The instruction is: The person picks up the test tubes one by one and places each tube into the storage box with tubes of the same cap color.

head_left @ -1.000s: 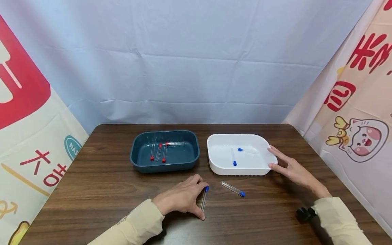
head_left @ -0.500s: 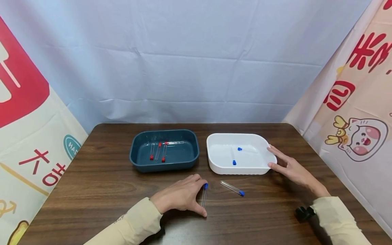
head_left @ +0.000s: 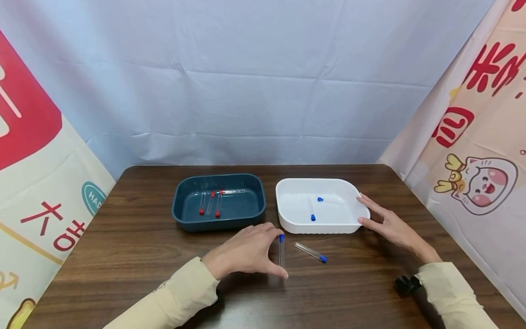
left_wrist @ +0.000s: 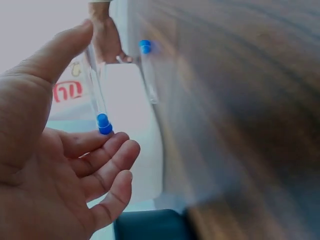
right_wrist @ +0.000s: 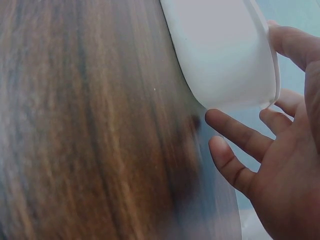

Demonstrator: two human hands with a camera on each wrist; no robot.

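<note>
My left hand (head_left: 250, 250) pinches a clear test tube with a blue cap (head_left: 281, 238) lengthwise between thumb and index finger. In the left wrist view the thumb is at the clear end and the index finger at the blue cap (left_wrist: 104, 125); the other fingers are loosely bent. The tube is raised off the tabletop. My right hand (head_left: 390, 228) touches the right end of the white tray (head_left: 320, 228), its fingers spread along the rim and outer wall, as the right wrist view also shows. Another blue-capped test tube (head_left: 311, 252) lies on the table before the tray.
Two blue-capped tubes lie inside the white tray. To its left stands a dark teal tray (head_left: 222, 225) with several red-capped test tubes (head_left: 219, 205). Both trays stand on the wooden table (head_left: 135, 246), toward the back, before a pale cloth backdrop (head_left: 246, 91).
My left hand has lifted the blue-capped tube and moved it slightly right and toward the white tray. The right hand stays at the tray's end.
</note>
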